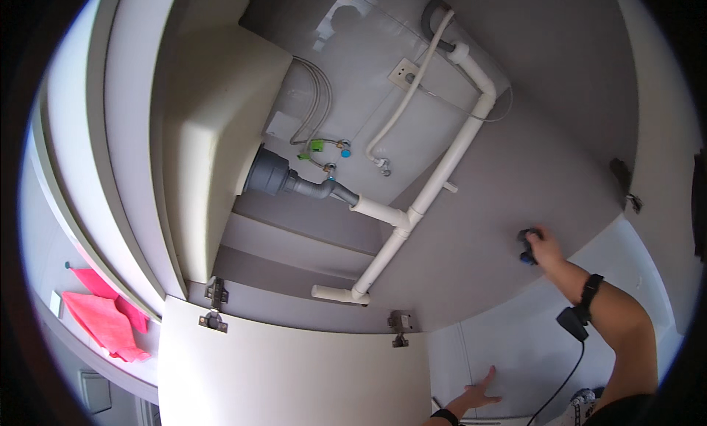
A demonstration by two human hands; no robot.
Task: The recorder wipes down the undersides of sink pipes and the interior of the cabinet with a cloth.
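Note:
My right hand grips a small dark object with a blue part, against the cabinet's grey bottom panel. What the object is cannot be made out. A black strap and a small corded device sit on that forearm. Low in the view, my left hand holds nothing, its fingers spread over pale tiles beside an opened white cabinet door; whether it touches the tiles is unclear. A white plastic drain pipe crosses the cabinet, joined by a grey corrugated hose from the sink drain.
The pale sink basin bulges in at left. Braided hoses reach angle valves. A wall socket has a plug in it; a white hose passes over. Door hinges jut out. Pink cloths lie far left.

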